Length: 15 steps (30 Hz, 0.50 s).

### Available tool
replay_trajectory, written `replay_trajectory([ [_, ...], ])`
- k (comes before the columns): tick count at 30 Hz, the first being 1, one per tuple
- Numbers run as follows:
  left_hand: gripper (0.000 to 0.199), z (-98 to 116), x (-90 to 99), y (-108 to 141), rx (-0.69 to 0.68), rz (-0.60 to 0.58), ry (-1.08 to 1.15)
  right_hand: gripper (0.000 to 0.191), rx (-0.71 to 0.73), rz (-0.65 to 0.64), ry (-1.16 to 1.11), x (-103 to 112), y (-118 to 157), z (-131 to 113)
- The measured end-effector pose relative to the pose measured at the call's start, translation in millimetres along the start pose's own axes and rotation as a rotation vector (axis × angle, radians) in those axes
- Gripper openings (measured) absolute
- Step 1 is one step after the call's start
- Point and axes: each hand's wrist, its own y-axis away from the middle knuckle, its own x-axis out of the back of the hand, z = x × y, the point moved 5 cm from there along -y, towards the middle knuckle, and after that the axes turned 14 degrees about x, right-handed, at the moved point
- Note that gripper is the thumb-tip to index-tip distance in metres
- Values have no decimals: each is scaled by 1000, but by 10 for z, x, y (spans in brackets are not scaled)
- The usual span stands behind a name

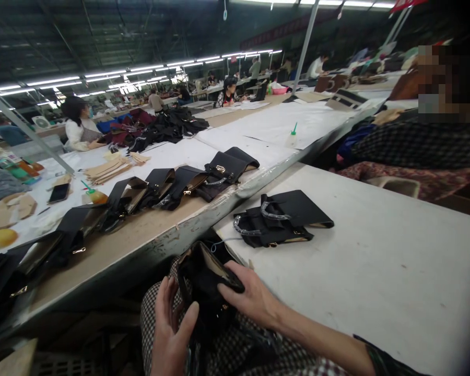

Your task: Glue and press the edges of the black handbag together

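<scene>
Checked garment (151,313), dark right sleeve (386,361)

Strip lights (105,74) glow under a dark, seemingly metal-framed roof (113,31), above long white-topped tables (376,250).

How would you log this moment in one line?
right hand: holding black bag; left hand: open beside it, contact unclear; white table: another black bag on it

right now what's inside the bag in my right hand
A tan lining shows inside the bag, by your right hand. Deeper in it's too dark to tell, and the bag's sides hide the bottom.
</scene>
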Motion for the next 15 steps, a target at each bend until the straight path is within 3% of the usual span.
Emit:
replay_trajectory([
  [4, 74, -47, 124, 113, -33, 53, -57, 8, -26, 45, 7, 163, -36, -14],
  [8, 74, -289, 158, 234, -147, 102, -276, 8, -9, 67, 68, 230, -126, -112],
  [11, 80, -430, 89, 359, -215, 176, -472, 8, 10, 55, 121, 175, -206, -238],
  [15, 88, -417, 12, 452, -176, 273, -585, 8, 65, 33, 188, 19, -311, -422],
])
